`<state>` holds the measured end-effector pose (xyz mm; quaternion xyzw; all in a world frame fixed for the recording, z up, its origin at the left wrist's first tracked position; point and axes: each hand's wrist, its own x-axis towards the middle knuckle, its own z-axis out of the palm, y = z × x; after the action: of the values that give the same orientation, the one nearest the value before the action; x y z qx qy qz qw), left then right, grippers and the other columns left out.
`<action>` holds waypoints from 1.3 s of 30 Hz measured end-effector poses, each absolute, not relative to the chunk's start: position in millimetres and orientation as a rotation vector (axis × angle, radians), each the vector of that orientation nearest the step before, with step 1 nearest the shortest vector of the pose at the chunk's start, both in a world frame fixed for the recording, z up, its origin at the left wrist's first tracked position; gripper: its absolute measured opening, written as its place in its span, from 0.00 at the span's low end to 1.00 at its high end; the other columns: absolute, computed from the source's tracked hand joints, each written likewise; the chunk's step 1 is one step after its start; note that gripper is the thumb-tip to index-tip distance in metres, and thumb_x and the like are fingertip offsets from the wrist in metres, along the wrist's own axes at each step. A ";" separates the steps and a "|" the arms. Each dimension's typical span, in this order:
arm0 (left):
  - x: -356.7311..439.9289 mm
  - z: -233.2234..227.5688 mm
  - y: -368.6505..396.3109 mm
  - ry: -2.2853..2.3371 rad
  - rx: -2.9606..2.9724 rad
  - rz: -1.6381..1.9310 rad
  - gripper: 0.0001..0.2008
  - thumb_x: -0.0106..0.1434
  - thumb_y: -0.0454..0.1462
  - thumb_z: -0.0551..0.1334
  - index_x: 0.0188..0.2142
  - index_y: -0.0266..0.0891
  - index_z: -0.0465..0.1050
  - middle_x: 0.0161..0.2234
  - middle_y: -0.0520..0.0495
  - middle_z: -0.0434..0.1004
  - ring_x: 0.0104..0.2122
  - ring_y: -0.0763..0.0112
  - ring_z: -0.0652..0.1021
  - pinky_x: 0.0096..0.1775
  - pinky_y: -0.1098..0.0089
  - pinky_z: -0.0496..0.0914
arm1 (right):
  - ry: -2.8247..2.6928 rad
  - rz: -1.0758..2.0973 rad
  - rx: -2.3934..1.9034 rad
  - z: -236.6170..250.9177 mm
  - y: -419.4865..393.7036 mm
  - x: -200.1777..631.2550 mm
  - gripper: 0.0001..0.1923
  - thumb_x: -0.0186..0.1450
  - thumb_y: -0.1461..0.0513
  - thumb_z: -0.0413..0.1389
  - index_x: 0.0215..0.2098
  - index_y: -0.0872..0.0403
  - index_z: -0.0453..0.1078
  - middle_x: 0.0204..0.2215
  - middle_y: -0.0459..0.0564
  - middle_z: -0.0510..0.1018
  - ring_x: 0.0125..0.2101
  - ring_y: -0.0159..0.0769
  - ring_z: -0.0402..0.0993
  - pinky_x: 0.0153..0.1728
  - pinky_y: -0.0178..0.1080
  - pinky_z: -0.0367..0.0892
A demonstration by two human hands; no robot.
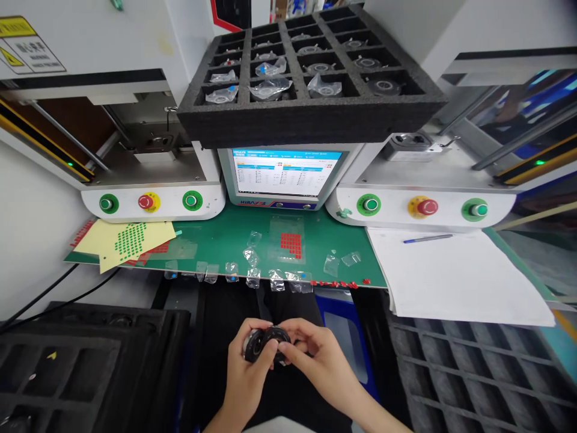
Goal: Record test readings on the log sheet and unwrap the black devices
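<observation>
Low in front of my lap, both hands are closed around small black round parts. My left hand (pixel 247 371) holds one black round part (pixel 253 347) with a ringed face, its thumb reaching across to a second black disc-like part (pixel 276 337). That second part is gripped by my right hand (pixel 318 356), whose thumb tip presses near the other thumb. The two parts lie side by side, touching or nearly so. My fingers cover much of both, so their exact kind is unclear.
A black foam tray (pixel 311 120) of similar parts, some in clear bags, stands above the monitor (pixel 286 174). Red stickers (pixel 291 245) and small plastic bags lie on the green mat (pixel 216 234). Papers (pixel 460 276) with a pen are right. More foam trays (pixel 487 373) flank my legs.
</observation>
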<state>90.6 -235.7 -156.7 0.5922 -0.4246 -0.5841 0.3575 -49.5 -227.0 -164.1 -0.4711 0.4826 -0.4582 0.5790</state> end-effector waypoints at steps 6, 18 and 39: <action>94.3 -159.3 -241.6 -1.140 1.396 -1.543 0.22 0.62 0.54 0.58 0.32 0.35 0.73 0.14 0.54 0.62 0.16 0.77 0.64 0.21 0.76 0.60 | 1.404 -1.146 -1.088 -175.0 -256.8 -95.8 0.16 0.59 0.51 0.60 0.35 0.55 0.75 0.22 0.48 0.77 0.21 0.35 0.74 0.23 0.37 0.71; 115.4 -157.1 -326.9 -1.101 1.498 -1.440 0.32 0.56 0.53 0.64 0.53 0.32 0.71 0.45 0.38 0.74 0.34 0.64 0.81 0.37 0.65 0.78 | 2.082 -0.765 -1.351 -224.9 -363.3 -197.3 0.13 0.57 0.58 0.51 0.33 0.55 0.75 0.26 0.51 0.80 0.27 0.39 0.75 0.32 0.40 0.68; 119.1 -192.2 -423.0 -1.843 1.971 -0.503 0.07 0.60 0.35 0.62 0.39 0.38 0.72 0.38 0.40 0.76 0.42 0.52 0.74 0.46 0.57 0.68 | 2.162 -0.556 -1.498 -202.2 -437.7 -134.3 0.23 0.55 0.59 0.62 0.44 0.61 0.63 0.43 0.66 0.73 0.44 0.55 0.72 0.44 0.48 0.67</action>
<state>119.1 -423.0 -192.2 0.7039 -0.6583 -0.1796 0.1971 -134.3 -437.7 -202.2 -0.5430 0.7836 -0.2016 0.2246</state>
